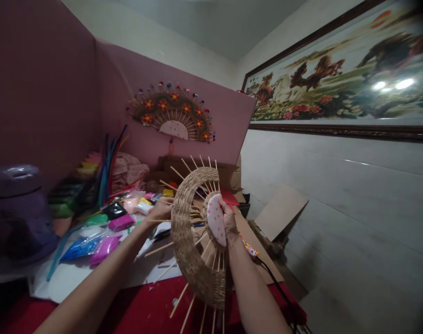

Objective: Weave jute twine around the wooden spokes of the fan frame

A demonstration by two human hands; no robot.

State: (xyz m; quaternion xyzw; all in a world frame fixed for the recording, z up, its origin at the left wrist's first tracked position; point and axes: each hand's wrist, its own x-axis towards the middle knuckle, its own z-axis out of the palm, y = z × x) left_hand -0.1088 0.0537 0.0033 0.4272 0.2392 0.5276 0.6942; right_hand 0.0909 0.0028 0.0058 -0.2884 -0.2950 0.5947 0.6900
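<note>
A half-round fan of woven brown cord on thin wooden sticks stands on its side in the middle of the head view. My right hand is closed on its base, a half-disc covered in white cloth with pink dots. At the fan's left edge, my left hand reaches the stick ends. Its fingers are partly hidden behind the sticks and the woven band, so their grip is unclear. The bare stick tips fan out past the woven band.
Bags of coloured clay and pipe cleaners lie left on the table. A purple bottle stands far left. A flower-trimmed fan hangs on the pink board behind. To the right are cardboard and a black cord.
</note>
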